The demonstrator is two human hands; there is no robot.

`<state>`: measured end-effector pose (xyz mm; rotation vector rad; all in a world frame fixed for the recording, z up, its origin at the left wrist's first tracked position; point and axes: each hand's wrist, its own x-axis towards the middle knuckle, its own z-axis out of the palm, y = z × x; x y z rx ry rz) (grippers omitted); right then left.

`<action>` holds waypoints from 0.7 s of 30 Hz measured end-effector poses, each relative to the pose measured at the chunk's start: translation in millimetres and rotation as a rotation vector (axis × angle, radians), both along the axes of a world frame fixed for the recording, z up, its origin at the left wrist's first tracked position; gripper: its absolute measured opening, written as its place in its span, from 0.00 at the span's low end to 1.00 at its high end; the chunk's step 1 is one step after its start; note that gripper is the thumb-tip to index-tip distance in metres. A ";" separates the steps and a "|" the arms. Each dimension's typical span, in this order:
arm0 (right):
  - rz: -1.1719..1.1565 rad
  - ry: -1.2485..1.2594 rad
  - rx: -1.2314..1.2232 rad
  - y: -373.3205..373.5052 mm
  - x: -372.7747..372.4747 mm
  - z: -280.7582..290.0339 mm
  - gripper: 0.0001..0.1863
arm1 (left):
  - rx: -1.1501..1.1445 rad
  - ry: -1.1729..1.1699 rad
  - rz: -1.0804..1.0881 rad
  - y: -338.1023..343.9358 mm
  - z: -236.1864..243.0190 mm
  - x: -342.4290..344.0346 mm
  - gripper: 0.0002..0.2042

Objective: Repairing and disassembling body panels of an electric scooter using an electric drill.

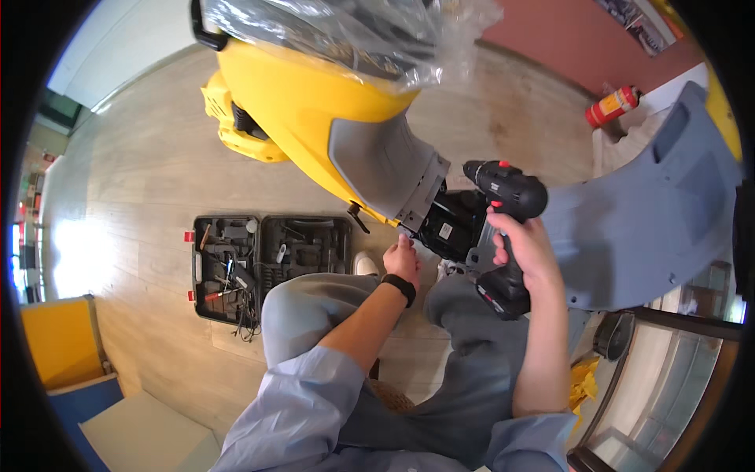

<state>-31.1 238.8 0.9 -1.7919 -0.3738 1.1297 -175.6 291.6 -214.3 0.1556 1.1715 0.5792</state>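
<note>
Black plastic with red trim, that's the cordless drill, and the right hand has its fingers wrapped tight round the grip, battery block hanging just below the palm. The chuck end points left, towards the dark opening where the glossy yellow scooter body meets its grey plastic panel. Over to the left of those fingers, the left hand, with a black wristband on it, reaches up to the lower edge of that grey panel; its fingertips look to be touching there, fingers drawn close together, though whether they pinch anything I cannot tell. To the right of the drill hand sweeps a big curved grey plastic fairing. Well off to the left of both hands, an open black tool case lies flat on the pale wooden floor, bits and tools in its trays. Crinkled clear plastic wrap covers the scooter's top. A red fire extinguisher lies far beyond, upper right.
</note>
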 end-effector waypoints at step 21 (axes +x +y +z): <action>0.460 -0.465 -0.246 48.7 3.3 -17.4 0.12 | -0.264 -0.241 0.298 42.9 2.3 9.1 0.04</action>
